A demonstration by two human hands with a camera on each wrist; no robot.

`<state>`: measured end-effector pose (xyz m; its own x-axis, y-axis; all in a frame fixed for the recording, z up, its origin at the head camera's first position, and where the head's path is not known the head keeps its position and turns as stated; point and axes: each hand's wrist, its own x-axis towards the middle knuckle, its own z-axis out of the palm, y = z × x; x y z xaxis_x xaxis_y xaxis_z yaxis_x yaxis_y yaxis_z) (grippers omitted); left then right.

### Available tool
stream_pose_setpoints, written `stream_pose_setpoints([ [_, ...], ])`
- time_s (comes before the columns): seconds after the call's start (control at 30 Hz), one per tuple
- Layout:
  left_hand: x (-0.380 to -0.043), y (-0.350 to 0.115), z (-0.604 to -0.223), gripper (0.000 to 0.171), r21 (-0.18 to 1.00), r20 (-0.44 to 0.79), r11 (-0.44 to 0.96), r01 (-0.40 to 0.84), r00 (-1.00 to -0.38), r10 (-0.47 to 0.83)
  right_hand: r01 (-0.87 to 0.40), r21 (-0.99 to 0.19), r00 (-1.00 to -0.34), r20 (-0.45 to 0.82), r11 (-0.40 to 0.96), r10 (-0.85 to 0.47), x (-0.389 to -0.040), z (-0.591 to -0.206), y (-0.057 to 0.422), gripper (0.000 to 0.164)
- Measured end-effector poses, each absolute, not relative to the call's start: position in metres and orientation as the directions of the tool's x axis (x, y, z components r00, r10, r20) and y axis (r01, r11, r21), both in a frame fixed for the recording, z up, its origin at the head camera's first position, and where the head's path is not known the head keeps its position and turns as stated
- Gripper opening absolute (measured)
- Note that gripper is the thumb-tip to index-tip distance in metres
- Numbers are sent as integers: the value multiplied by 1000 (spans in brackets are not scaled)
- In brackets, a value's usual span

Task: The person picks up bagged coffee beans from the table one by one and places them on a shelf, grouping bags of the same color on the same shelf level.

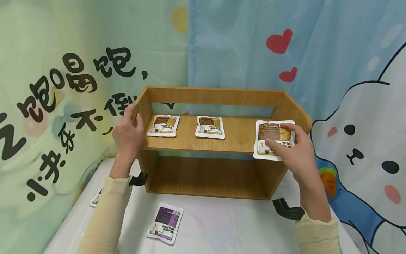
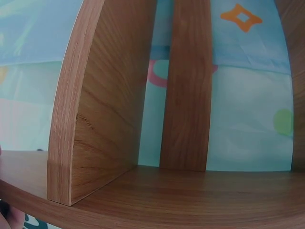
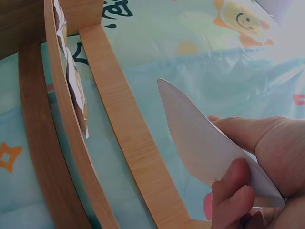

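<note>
Right hand (image 1: 297, 151): pinching 1 pouch (image 1: 269, 131), thumb on the printed front, fingers behind, spread only about a pack's thickness
Pouch spot: up in the air, tilted, by the right end of the upper shelf (image 1: 239, 137)
Left hand (image 1: 128, 135): curled round the front edge of the left panel (image 1: 147, 110), no pouch in it
Set-down tip: probably best to land the bottom edge first, lay it back flat, line it up with the 2 brown packs (image 1: 163, 125) (image 1: 210, 127), then slip the fingers out
Bracing: keep the left grip light, no tugging
Watch for: soft corners maybe snagging on the shelf lip, or creasing under a hard pinch
Pouch feel: thin, bendy-looking, white border, brown-gold print, plain pale back
Rack (image 1: 215, 96): tan wood grain, straight boards, rounded corner on the right panel, gaps at the back
Purple pouch (image 1: 165, 223): similar flat rectangle, lying on the white tabletop (image 1: 222, 225)
</note>
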<state>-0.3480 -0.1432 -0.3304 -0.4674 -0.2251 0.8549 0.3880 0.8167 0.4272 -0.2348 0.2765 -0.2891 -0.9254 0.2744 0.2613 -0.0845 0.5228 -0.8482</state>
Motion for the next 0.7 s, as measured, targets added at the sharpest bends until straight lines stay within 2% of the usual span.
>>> stream_pose_setpoints([
  [0.2,-348,-141,-333,33,419,857,812,406,-473,-205,-63,-824,-937,244,563,252,-260,-280,276,78],
  [0.4,-349,-141,-336,33,405,868,817,410,-453,-204,-58,-807,-950,226,587,216,-282,-274,278,80],
  [0.7,-349,-146,-333,32,408,873,819,404,-434,-221,-103,-838,-970,205,536,134,-314,-271,277,81],
])
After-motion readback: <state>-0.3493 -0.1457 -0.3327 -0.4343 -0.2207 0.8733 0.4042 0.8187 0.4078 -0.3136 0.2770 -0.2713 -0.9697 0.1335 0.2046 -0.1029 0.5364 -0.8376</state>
